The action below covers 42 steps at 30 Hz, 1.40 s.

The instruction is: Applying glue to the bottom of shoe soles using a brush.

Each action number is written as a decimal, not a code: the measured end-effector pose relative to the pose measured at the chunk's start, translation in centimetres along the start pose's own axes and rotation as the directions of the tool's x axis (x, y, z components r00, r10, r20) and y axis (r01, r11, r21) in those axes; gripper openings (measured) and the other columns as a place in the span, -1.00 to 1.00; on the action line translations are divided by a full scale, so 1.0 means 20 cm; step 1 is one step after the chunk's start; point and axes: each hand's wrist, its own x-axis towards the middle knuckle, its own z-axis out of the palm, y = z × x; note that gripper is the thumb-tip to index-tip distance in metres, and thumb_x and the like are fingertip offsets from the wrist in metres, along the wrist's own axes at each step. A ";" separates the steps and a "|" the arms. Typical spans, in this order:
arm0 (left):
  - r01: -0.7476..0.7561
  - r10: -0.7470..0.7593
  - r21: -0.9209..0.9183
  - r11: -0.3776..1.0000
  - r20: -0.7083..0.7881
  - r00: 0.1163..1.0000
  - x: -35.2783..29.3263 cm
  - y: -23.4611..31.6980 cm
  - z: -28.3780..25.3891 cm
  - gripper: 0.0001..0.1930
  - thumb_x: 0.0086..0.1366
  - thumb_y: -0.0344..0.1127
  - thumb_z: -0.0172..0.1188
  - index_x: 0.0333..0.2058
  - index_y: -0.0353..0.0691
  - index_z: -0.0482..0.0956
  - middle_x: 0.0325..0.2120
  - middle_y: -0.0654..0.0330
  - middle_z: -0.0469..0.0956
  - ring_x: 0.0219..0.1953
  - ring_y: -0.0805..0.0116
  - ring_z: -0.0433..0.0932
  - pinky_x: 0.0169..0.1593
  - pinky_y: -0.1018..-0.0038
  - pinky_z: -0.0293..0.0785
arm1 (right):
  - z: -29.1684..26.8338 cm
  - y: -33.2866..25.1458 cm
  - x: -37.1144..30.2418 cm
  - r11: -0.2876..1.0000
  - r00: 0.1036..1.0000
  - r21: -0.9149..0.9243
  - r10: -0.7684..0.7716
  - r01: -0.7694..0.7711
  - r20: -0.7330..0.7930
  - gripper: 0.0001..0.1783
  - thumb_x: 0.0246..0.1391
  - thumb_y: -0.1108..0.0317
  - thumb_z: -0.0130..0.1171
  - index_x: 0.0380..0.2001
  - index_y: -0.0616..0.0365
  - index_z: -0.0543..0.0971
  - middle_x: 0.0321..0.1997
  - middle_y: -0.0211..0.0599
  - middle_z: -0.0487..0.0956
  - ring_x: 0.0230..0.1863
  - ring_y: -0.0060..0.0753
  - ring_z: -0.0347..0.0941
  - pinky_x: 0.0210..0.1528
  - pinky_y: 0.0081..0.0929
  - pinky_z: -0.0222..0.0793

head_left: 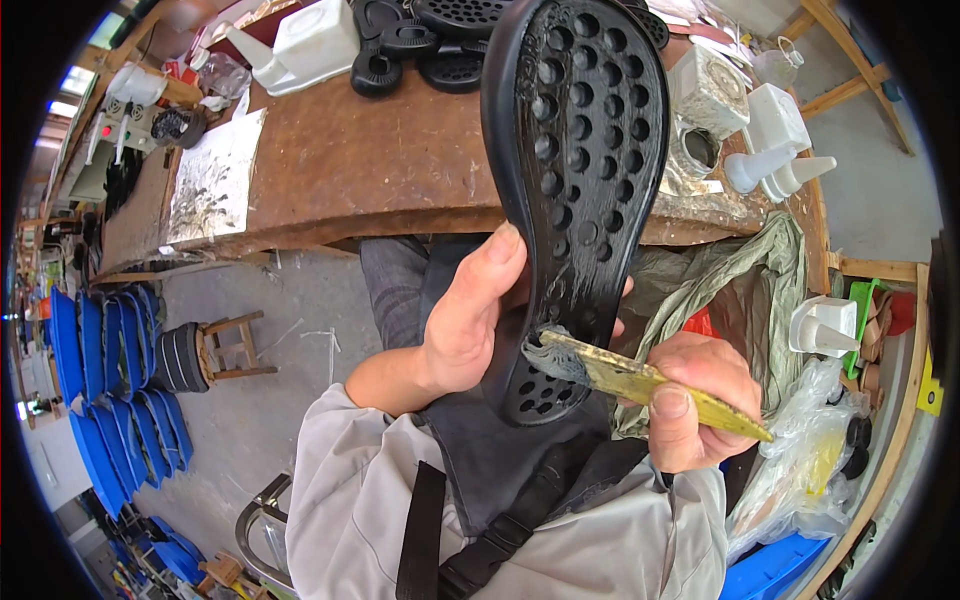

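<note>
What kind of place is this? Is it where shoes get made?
Probably a shoe workshop. The left hand holds a black sole, the right hand brushes it with a brush, and more soles lie on the workbench.

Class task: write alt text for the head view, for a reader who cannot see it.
A left hand holds up a black perforated shoe sole while the right hand presses a glue-coated brush to its lower end. Behind is a brown workbench with more soles and white bottles.
</note>
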 end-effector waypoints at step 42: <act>0.145 -0.131 -0.248 0.958 0.073 0.989 -0.01 -0.02 -0.03 -0.49 0.36 0.00 -0.25 -0.02 -0.36 0.37 -0.28 -0.06 0.54 -0.34 0.15 0.58 -0.20 0.32 0.54 | 0.01 -0.07 0.25 0.990 0.866 0.108 -0.131 0.089 0.483 -0.79 -0.22 0.56 0.31 -0.43 0.41 0.56 -0.66 -0.21 0.52 -0.75 -0.44 0.43 -0.78 -0.56 0.24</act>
